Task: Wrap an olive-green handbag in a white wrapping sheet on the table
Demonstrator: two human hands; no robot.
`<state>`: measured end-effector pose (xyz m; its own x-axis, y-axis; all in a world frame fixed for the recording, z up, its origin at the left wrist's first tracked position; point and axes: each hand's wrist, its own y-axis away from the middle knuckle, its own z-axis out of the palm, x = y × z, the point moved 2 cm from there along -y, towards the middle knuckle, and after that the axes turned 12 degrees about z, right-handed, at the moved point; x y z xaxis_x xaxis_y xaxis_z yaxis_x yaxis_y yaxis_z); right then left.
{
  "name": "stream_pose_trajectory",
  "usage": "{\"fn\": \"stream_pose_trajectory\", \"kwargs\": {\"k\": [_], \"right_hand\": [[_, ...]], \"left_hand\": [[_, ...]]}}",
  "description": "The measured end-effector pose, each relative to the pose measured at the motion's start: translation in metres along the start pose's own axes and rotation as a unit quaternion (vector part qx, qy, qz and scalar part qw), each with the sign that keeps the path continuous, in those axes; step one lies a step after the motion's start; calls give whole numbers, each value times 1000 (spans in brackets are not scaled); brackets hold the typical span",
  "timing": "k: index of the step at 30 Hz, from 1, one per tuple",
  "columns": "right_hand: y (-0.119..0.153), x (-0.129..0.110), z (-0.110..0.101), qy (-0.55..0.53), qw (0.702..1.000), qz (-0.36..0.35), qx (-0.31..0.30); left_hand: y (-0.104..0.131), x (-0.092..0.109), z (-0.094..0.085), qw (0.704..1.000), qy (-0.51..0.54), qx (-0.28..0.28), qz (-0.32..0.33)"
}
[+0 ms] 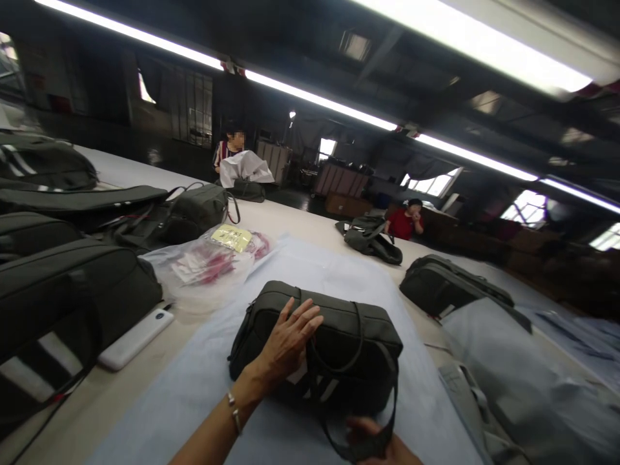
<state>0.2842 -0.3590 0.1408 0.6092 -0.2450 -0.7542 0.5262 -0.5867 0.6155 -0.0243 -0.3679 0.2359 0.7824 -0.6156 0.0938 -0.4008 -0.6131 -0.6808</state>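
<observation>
A dark olive duffel bag stands on a pale sheet in front of me, its handles hanging over the near side and white stripes showing low on it. My left hand lies on the bag's upper left part, fingers stretched out and pressed to the fabric. Below the bag's right end, my right hand is closed round the dark shoulder strap, which loops down from the bag. The strap covers part of the right hand, and its fingers are somewhat blurred.
Several similar dark bags crowd the left side, beside a white phone. A clear plastic bag of tags lies behind. On the right are another duffel and grey plastic wrapping. Two people are across the table.
</observation>
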Motion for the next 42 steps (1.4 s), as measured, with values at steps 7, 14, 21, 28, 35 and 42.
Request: {"fn": "stream_pose_trajectory", "kwargs": {"k": [7, 14, 21, 28, 35, 42], "right_hand": [[39, -38, -4, -397, 895, -146, -143], [59, -150, -25, -474, 860, -189, -22], [-2, -182, -12, -371, 922, -113, 8], [16, -140, -31, -362, 916, -162, -55], [16, -109, -31, -319, 938, -128, -41], [29, -167, -35, -332, 922, -196, 24]], "left_hand": [[-38, -6, -47, 972, 201, -120, -23], [-89, -32, -71, 837, 523, -32, -161], [-89, -12, -64, 933, 320, -150, -63], [-36, -2, -45, 932, 287, -218, -37], [-55, 12, -56, 932, 289, -219, -26], [-66, 33, -58, 938, 306, -163, -33]]}}
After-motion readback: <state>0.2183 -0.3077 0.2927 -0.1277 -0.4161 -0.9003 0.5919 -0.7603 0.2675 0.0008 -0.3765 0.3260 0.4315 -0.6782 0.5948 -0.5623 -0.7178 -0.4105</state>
